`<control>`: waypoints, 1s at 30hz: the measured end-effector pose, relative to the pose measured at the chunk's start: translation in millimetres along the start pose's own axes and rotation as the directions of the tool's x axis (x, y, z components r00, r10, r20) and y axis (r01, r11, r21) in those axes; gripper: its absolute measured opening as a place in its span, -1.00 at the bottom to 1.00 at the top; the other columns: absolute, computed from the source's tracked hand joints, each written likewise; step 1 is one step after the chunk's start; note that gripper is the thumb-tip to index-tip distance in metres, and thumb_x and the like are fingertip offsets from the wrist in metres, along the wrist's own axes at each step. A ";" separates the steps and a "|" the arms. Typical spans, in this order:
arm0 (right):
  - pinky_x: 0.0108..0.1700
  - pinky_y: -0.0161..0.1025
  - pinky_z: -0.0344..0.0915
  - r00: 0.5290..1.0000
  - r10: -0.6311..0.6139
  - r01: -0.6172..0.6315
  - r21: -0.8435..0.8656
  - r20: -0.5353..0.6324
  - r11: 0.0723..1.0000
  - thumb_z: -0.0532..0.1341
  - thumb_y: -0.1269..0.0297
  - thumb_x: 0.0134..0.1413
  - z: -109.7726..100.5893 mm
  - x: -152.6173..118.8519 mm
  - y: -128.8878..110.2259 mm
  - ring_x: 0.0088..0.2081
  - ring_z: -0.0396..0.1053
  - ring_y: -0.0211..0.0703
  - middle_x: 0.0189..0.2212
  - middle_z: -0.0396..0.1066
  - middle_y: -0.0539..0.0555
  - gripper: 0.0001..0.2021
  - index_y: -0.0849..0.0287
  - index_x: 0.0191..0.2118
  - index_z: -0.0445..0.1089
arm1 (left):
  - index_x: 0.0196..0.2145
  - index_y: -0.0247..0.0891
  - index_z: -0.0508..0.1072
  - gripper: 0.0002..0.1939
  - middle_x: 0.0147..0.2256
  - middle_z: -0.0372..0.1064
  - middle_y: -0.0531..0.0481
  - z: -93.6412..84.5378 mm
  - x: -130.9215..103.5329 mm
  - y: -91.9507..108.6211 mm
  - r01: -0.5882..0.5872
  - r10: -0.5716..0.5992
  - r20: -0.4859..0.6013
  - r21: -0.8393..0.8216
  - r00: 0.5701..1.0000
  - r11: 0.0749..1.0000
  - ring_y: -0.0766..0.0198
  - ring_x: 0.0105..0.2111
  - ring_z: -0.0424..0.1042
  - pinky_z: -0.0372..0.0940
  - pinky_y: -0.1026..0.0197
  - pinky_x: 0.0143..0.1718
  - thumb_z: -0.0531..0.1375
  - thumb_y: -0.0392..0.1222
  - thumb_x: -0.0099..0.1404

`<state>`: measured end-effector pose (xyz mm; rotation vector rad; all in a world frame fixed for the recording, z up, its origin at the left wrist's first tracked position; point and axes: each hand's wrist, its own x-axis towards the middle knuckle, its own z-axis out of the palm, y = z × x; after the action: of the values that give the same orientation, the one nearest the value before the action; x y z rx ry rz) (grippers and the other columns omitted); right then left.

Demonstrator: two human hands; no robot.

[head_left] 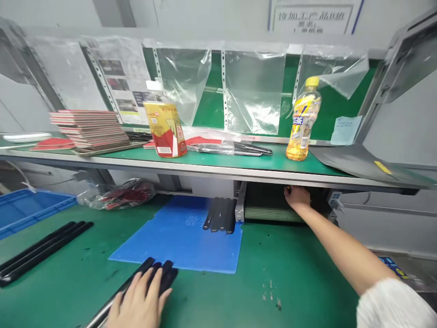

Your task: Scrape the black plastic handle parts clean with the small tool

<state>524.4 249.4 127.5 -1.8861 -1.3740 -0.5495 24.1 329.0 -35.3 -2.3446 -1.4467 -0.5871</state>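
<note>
My left hand (138, 296) lies flat over several black tubes (167, 273) on the green bench, its fingers stretched out and touching them. Under the shelf, my right hand (297, 197) reaches over a dark flat stack with a pale layered front edge (273, 214). Its fingers are curled together near a small yellow spot; what they hold is too small to name. Left of that stack, several short black tubes (220, 214) lie side by side on a blue sheet (184, 246).
More long black tubes (41, 250) lie at the left, near a blue tray (34, 209) and a plastic bag of dark red items (126, 193). The shelf edge (205, 169) runs above the bench, carrying a cut-open carton-like tub (165, 130), a drink bottle (303, 120) and stacked boards (94, 130).
</note>
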 end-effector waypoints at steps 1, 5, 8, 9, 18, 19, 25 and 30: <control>-0.04 -0.09 0.49 1.000 -0.009 0.009 0.023 -0.003 1.000 0.24 0.06 0.41 -16.1 -13.9 -7.4 -0.12 0.49 -0.12 -0.07 0.49 0.12 -0.69 0.22 0.00 0.46 | -0.04 -0.24 0.65 -0.61 0.17 0.50 -0.32 -12.3 0.2 11.7 -0.077 0.072 -0.053 -0.096 0.996 0.992 -0.28 0.29 0.36 0.18 -0.40 0.32 0.04 -0.11 0.50; -0.39 -0.31 0.30 0.996 -0.089 0.084 0.138 0.030 0.987 0.12 0.11 0.43 -84.8 -100.4 -63.9 -0.47 0.31 -0.26 -0.47 0.32 -0.03 -0.68 0.13 -0.37 0.32 | -0.17 -0.12 0.60 -0.77 0.06 0.57 -0.19 -64.0 -16.0 87.2 -0.449 0.333 -0.327 -0.402 0.884 0.798 -0.01 0.16 0.52 0.38 -0.13 0.26 0.14 -0.32 0.44; -0.44 -0.37 0.25 0.982 -0.136 0.082 0.355 0.130 0.931 0.09 0.19 0.45 -122.8 -175.2 -124.0 -0.49 0.29 -0.30 -0.48 0.31 -0.04 -0.72 0.10 -0.36 0.28 | 0.40 -0.19 0.26 -0.42 0.31 0.30 -0.45 -102.6 -39.5 144.7 -0.621 0.415 -0.480 -0.438 0.773 0.650 -0.20 0.29 0.38 0.48 -0.19 0.12 0.14 -0.19 0.47; -0.45 -0.38 0.24 0.975 -0.169 0.082 0.470 0.145 0.879 0.09 0.20 0.45 -130.2 -195.7 -142.1 -0.49 0.29 -0.30 -0.47 0.33 -0.04 -0.74 0.10 -0.34 0.29 | 0.49 -0.24 0.09 -0.32 0.28 0.32 -0.51 -115.5 -47.2 155.9 -0.652 0.441 -0.489 -0.461 0.753 0.602 -0.23 0.23 0.43 0.52 -0.19 0.04 0.13 -0.13 0.49; -0.44 -0.33 0.29 0.916 -0.356 0.082 0.780 0.187 0.621 0.22 -0.09 0.39 -108.4 -283.8 -220.0 -0.45 0.32 -0.24 -0.39 0.40 0.02 -0.66 0.11 -0.11 0.46 | 0.44 -0.17 0.14 -0.35 -0.41 0.28 0.05 -193.6 -127.8 126.9 0.504 0.388 0.414 -0.849 0.823 -0.162 0.35 -0.58 0.21 0.25 0.33 -0.61 -0.05 0.22 0.57; -0.42 -0.33 0.31 0.895 -0.403 0.098 0.800 0.189 0.592 0.22 0.05 0.42 -106.3 -290.6 -226.0 -0.44 0.35 -0.25 -0.37 0.42 0.02 -0.76 0.10 -0.10 0.48 | 0.44 -0.21 0.12 -0.27 -0.48 0.17 0.13 -194.2 -140.3 129.1 0.592 0.365 0.484 -0.748 0.795 -0.299 0.38 -0.62 0.12 0.17 0.36 -0.66 -0.03 0.30 0.54; -0.39 -0.34 0.33 0.852 -0.438 -0.011 0.847 0.286 0.531 0.28 0.37 0.35 -108.0 -308.4 -252.5 -0.45 0.40 -0.28 -0.46 0.45 -0.02 -0.89 0.13 -0.25 0.54 | 0.39 -0.19 0.16 -0.11 -0.44 0.09 0.19 -203.7 -184.9 141.9 0.580 0.200 0.630 -0.482 0.750 -0.656 0.48 -0.62 0.03 0.06 0.43 -0.69 0.21 0.43 0.35; -0.35 -0.28 0.36 0.830 -0.399 -0.139 0.838 0.389 0.527 0.31 0.38 0.33 -100.8 -305.2 -265.0 -0.41 0.44 -0.23 -0.42 0.51 0.01 -0.91 0.12 -0.24 0.56 | 0.25 -0.22 0.32 -0.31 -0.44 0.08 0.18 -220.9 -184.5 116.0 0.581 0.224 0.626 -0.450 0.747 -0.679 0.51 -0.60 0.03 0.02 0.46 -0.66 0.25 0.31 0.40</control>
<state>180.0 25.1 59.3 -1.0946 -1.7123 0.6243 15.8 32.6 56.3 -3.0161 -2.3175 -3.4401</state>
